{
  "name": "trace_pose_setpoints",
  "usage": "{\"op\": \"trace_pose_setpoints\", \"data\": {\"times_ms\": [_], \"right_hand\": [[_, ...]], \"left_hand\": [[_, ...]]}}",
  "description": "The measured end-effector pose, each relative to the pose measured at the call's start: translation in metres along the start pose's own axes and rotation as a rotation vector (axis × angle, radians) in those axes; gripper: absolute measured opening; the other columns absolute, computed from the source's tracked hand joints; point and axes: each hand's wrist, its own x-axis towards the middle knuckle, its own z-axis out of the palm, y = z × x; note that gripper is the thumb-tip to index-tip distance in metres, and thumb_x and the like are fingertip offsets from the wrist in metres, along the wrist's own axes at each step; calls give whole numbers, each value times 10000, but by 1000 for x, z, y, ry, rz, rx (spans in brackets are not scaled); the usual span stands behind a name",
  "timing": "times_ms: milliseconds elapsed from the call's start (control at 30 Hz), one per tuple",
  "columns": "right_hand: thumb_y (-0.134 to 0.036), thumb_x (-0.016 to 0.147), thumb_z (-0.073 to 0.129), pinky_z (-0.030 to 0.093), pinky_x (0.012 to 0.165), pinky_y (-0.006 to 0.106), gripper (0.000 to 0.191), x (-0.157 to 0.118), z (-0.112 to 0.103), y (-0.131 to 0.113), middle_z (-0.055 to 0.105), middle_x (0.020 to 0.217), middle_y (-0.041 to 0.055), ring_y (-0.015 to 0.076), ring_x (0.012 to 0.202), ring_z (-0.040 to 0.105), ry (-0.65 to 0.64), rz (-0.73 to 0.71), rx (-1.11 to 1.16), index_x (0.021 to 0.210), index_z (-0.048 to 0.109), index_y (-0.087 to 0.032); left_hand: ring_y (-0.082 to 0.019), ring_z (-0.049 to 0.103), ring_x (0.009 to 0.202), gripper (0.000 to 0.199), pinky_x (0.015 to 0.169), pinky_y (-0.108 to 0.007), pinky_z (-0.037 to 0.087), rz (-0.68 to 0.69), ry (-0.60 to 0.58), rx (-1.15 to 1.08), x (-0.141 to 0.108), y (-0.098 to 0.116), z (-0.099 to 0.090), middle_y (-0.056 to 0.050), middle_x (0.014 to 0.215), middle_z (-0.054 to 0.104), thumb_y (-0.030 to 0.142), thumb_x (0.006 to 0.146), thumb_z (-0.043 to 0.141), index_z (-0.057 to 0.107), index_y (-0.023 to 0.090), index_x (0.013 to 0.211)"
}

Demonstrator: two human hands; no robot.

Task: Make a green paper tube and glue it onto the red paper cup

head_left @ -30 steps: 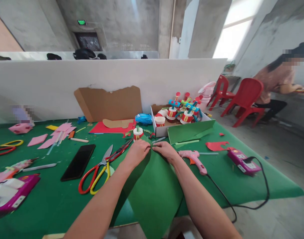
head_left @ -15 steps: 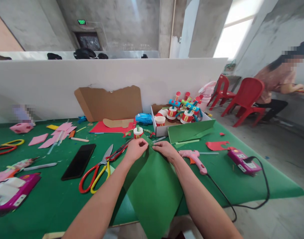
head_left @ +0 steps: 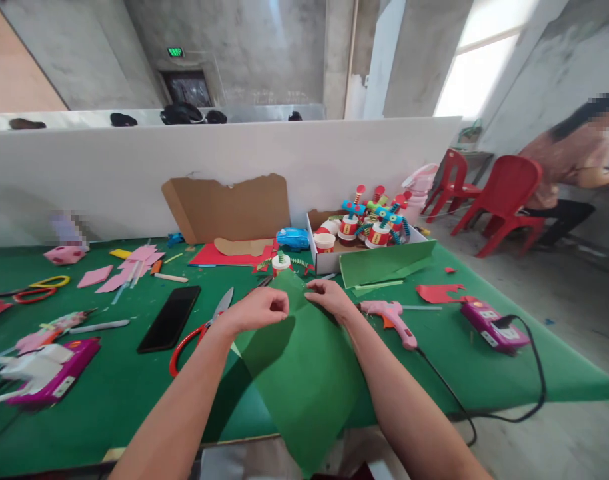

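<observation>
A large sheet of green paper [head_left: 309, 373] lies slantwise before me, its lower corner hanging past the table's front edge. Along its upper right edge my right hand [head_left: 328, 297] is closed, thumb and fingers pinching the paper. My left hand [head_left: 262, 311] hovers over the sheet's left side and casts a shadow on it. Its fingers are curled into a pinch; I cannot make out anything between them. Just beyond the paper stands a small white-and-red paper-cup figure [head_left: 280, 264] with springy folded arms. Red-and-yellow-handled scissors [head_left: 223, 305] lie partly behind my left forearm.
A pink glue gun [head_left: 395, 321] and a purple power strip [head_left: 494, 325] with a black cord are at right. A box [head_left: 312, 257] holds several cup figures. A black phone [head_left: 168, 319], pink paper [head_left: 143, 257] and another power strip [head_left: 59, 380] lie left. Someone sits at far right.
My left hand has come away from the paper's top corner, moving left and toward me. The right hand stays pinched at the paper. The view has shifted slightly left.
</observation>
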Motion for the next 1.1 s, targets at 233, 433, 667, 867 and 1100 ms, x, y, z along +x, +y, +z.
{"op": "trace_pose_setpoints", "data": {"times_ms": [233, 433, 667, 867, 1100], "right_hand": [[-279, 650, 686, 498, 680, 290, 238, -9, 6, -3, 706, 773, 5, 164, 701, 617, -16, -20, 23, 863, 713, -176], [-259, 678, 657, 502, 745, 301, 231, -9, 4, -1, 725, 833, 14, 177, 767, 636, -29, -96, -57, 881, 732, -175], [-241, 702, 645, 491, 804, 324, 208, -8, 7, 0, 713, 874, 12, 190, 830, 628, -19, -87, -96, 890, 720, -194], [-328, 700, 712, 469, 788, 311, 357, -13, -12, -10, 680, 917, 31, 178, 843, 592, -102, -107, -254, 1022, 684, -177], [-259, 636, 724, 430, 635, 255, 193, -16, -40, -10, 590, 656, -35, 128, 635, 538, -320, -54, -313, 794, 670, -162]], "left_hand": [[-121, 567, 628, 99, 626, -228, 426, 58, 483, 119, 31, 3, 31, 22, 661, 631, 129, 720, 525, 595, 190, 684], [-137, 585, 678, 99, 673, -247, 456, 118, 527, 98, 40, -4, 43, 0, 736, 661, 127, 731, 573, 637, 202, 730], [-155, 590, 717, 91, 733, -272, 463, 82, 580, -20, 41, -9, 45, -13, 731, 671, 163, 719, 574, 645, 212, 692], [-143, 627, 607, 172, 605, -263, 504, -47, 633, -252, 44, -22, 41, -29, 696, 678, 336, 759, 517, 588, 181, 741], [-153, 632, 639, 151, 640, -268, 501, -26, 537, -235, 31, 0, 45, -14, 703, 688, 283, 710, 583, 649, 182, 802]]}}
